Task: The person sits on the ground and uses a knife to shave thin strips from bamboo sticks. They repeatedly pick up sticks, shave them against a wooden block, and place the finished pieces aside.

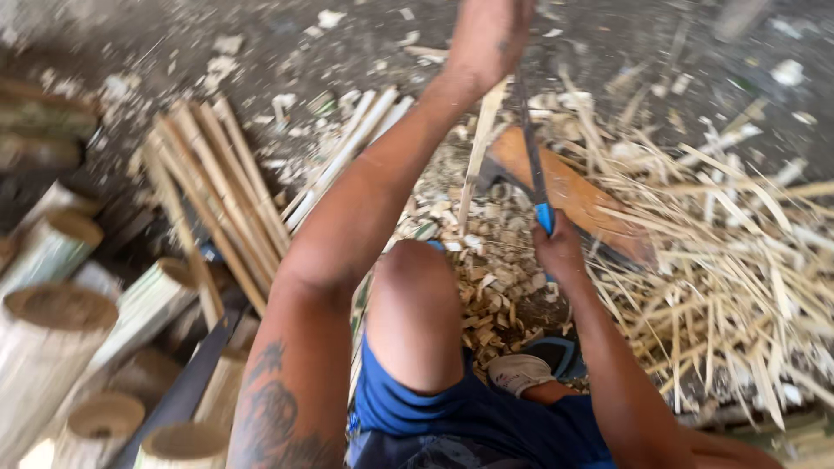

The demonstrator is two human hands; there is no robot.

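Observation:
My left hand (488,36) reaches forward at the top of the view and grips the upper end of a thin pale bamboo strip (476,161) that runs down toward my knee. My right hand (558,250) is closed on the blue handle of a long dark knife (532,156), whose blade points up toward my left hand alongside the strip. Below the blade lies an orange-brown wooden block (573,193). Motion blur hides the exact contact between blade and strip.
Split bamboo slats (217,187) lie stacked to the left. Cut bamboo tube sections (61,321) stand at the lower left. A heap of thin shavings (738,260) covers the right; chips litter the ground. My knee (417,295) and sandalled foot (521,372) sit at the centre.

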